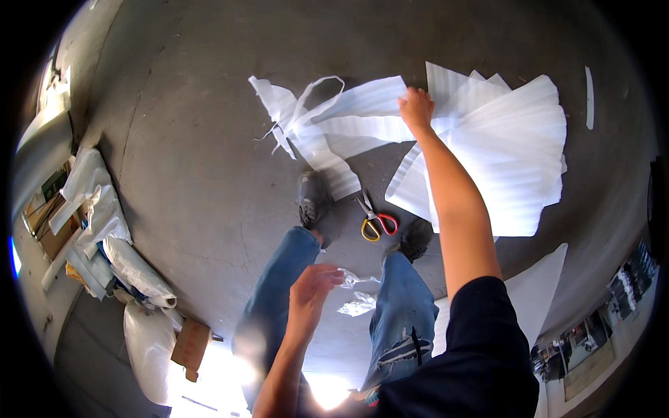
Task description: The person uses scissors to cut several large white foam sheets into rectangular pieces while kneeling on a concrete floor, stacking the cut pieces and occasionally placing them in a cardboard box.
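Observation:
My right hand (pixel 417 110) reaches forward, its fingers closed at the end of a white foam strip (pixel 369 97). That strip runs left to a loose heap of foam scraps (pixel 282 111). Right of the hand, a fanned stack of white foam sheets (pixel 509 153) lies on the floor. Held low between my legs, my left hand (pixel 311 289) pinches a crumpled piece of clear plastic film (pixel 359 281). More shiny clear plastic (pixel 358 304) shows just below it. Scissors (pixel 376 224) with one yellow and one red handle lie between my shoes.
Another white sheet (pixel 540 289) lies at the right, partly behind my arm. A thin white strip (pixel 590 97) is at the far right. Along the left stand plastic-wrapped rolls (pixel 136 268), a stuffed white bag (pixel 148 348) and a brown cardboard box (pixel 190 346).

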Demonstrator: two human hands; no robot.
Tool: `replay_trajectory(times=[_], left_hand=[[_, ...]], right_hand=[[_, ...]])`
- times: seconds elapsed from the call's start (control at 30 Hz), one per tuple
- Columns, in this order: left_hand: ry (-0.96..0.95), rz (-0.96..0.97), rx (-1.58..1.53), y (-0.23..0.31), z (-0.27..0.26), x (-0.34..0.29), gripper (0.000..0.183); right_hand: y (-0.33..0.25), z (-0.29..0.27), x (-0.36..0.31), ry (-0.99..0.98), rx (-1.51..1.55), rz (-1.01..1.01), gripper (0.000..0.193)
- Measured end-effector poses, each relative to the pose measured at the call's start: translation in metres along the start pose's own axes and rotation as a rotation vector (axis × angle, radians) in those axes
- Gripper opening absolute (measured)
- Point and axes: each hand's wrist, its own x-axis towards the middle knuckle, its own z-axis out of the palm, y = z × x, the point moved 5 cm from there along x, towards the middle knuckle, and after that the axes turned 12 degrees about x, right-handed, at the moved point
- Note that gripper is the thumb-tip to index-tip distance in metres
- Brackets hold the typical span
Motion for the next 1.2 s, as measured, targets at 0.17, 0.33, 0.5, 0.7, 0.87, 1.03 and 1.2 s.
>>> replay_trajectory(times=[0.17,0.33,0.5,0.7,0.87,1.03,1.2], left_hand=[[-0.057,0.064,-0.053,0.028,0.021,-0.047,0.016],[-0.106,0.221,-0.048,0.092,0.051,-0.107,0.016],[-0.135,0.393,-0.032,0.171,0.077,-0.162,0.017],[-0.19,0.454,-0.028,0.243,0.101,-0.192,0.016],[-0.242,0.466,0.071,0.256,0.095,-0.154,0.019],[-0.295,0.484,0.149,0.312,0.089,-0.114,0.021],[-0.309,0.463,0.135,0.374,0.062,-0.088,0.022]], right_hand=[[-0.054,-0.155,-0.011,0.245,0.499,-0.081,0.028],[-0.075,-0.307,-0.009,0.155,1.159,0.056,0.025],[-0.102,-0.443,-0.036,0.312,1.423,0.008,0.026],[-0.099,-0.595,-0.071,0.582,1.107,0.075,0.033],[-0.144,-0.668,-0.077,0.728,1.091,-0.024,0.046],[-0.197,-0.677,-0.032,0.775,1.23,-0.03,0.046],[-0.251,-0.65,0.05,0.718,1.078,-0.115,0.031]])
